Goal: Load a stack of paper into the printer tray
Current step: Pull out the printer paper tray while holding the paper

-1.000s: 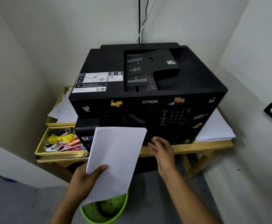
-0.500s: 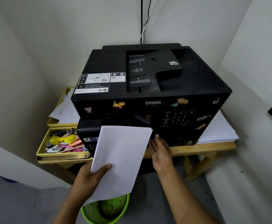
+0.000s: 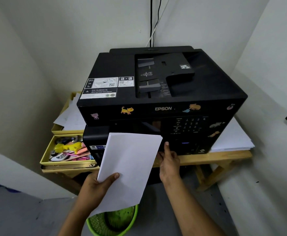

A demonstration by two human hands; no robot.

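Observation:
A black Epson printer (image 3: 164, 92) with animal stickers sits on a wooden table (image 3: 207, 156) in a corner. My left hand (image 3: 95, 188) grips a stack of white paper (image 3: 130, 167) by its lower left corner, thumb on top, in front of the printer's lower front. My right hand (image 3: 169, 160) reaches to the printer's lower front just right of the paper, fingers pointing up against the black panel. The stack hides the tray area and part of my right hand's fingers.
A yellow drawer organiser (image 3: 66, 150) with pens and small items stands left of the printer, loose sheets (image 3: 71, 116) above it. More white paper (image 3: 233, 138) lies on the table at the right. A green basket (image 3: 112, 222) sits on the floor below. Walls close in on both sides.
My left hand has lifted the paper stack slightly up and to the right. My right hand has slid left toward the paper and turned its fingers more upright against the printer front.

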